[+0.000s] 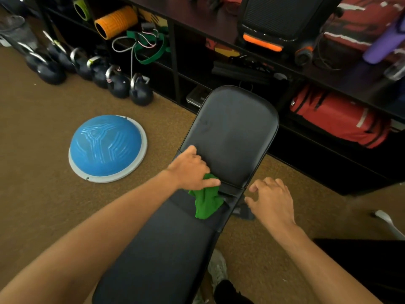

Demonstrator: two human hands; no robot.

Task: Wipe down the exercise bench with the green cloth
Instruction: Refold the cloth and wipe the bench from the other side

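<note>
Head view: my left hand (192, 170) presses the cloth (207, 201) onto the bench (230, 132) at the gap between its pads, though I cannot tell if it grips. My right hand (271, 199) hovers loose and empty alongside. The trailing cloth could snag in that gap or slip free.

Smooth black vinyl with a soft sheen covers the worktop (230, 137). The cloth (207, 201) is matt green fabric. At left, the floor (43, 132) is rough brown carpet; the dome (107, 145), glossy blue rubber.
</note>
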